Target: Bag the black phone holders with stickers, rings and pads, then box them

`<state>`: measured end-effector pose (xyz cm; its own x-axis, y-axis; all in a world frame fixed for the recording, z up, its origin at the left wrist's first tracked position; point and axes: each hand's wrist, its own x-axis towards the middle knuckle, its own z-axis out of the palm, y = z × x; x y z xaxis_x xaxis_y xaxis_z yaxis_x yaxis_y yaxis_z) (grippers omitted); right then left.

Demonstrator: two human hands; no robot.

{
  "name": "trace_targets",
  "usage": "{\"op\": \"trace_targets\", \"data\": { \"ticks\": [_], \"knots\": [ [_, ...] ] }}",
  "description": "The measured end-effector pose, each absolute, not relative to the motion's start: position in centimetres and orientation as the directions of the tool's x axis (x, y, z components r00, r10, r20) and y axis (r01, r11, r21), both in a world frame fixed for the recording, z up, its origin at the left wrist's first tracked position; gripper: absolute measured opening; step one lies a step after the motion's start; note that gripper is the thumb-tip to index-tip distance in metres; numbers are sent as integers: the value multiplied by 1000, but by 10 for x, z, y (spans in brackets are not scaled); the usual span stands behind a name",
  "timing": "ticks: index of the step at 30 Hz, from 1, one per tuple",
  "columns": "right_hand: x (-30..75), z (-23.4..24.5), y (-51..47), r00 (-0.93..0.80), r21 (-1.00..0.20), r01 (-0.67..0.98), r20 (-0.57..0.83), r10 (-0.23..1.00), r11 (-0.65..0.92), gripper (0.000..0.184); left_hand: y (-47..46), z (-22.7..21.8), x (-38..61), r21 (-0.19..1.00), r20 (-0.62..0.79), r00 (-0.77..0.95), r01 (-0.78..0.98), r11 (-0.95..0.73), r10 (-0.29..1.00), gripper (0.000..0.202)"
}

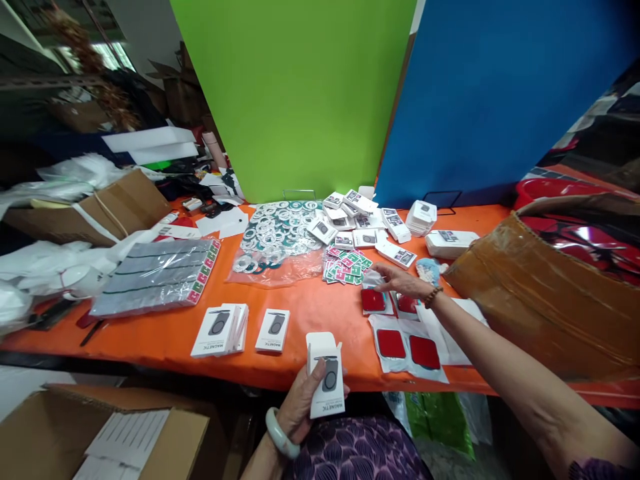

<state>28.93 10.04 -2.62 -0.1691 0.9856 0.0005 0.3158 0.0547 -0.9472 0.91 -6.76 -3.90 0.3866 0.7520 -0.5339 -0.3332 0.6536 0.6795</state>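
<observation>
At lower center, the left hand [303,395] pinches an open MAGNETIC box [329,387], best held lightly; center-right, the right hand [401,281] meets a red-pad packet [374,301], grip unclear.

Left-wrist bangle [275,432]: smooth, pale green-white
Right-wrist bracelet [432,297]: brown beads
Lap garment [360,450]: purple, dark shell-shaped motifs, right of the bangle
Right sleeve [603,469]: dark purple

White box [329,393] in left fingers [315,377], right fingers [388,273] near red squares [391,344].
</observation>
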Motion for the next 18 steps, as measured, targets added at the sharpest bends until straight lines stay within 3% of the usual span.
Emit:
{"op": "trace_targets", "data": {
  "ticks": [3, 9, 18],
  "knots": [
    [268, -8, 84, -373, -995, 93, -79, 925, -47, 32, -69, -42, 6, 675, -491, 432, -360, 644, 756, 56],
    [208, 23, 37, -374, -993, -113, 69, 925, 29, 24, -72, -39, 5, 706, -433, 502, -328, 628, 749, 59],
    [185, 9, 14, -378, -997, -27, 82, 922, 78, 16, -80, -44, 3, 718, -395, 516, -343, 606, 760, 65]
  ]
}}
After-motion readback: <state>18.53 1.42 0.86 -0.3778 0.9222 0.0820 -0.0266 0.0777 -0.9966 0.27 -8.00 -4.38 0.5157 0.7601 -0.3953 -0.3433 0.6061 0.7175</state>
